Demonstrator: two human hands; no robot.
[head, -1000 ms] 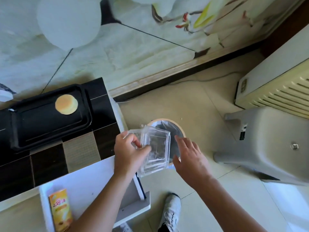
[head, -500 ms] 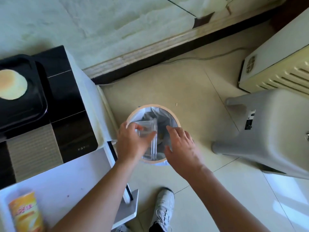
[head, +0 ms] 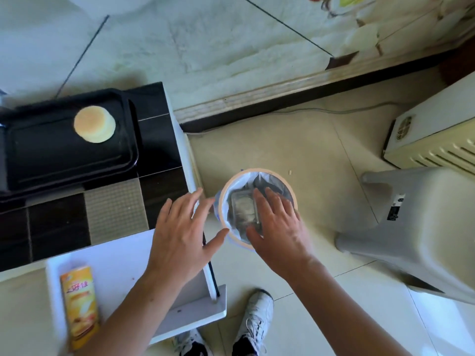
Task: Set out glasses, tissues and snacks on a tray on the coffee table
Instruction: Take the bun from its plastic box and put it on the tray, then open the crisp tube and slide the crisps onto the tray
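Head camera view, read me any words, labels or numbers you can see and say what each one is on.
Orange snack box: large Chinese characters on a red band, too blurred to read reliably.
Label on the grey plastic stool: small dark print, too small to read.
Nothing else readable.

Looking like a home living room: showing a low coffee table [head: 154,140] with black and patterned tile insets and a white pull-out shelf [head: 115,255], a lined waste bin [head: 232,191] standing on pale floor tiles [head: 295,155], a grey plastic stool [head: 416,227] sitting nearby, a cream heater [head: 442,140] resting against a flower-painted wall panel [head: 205,47].
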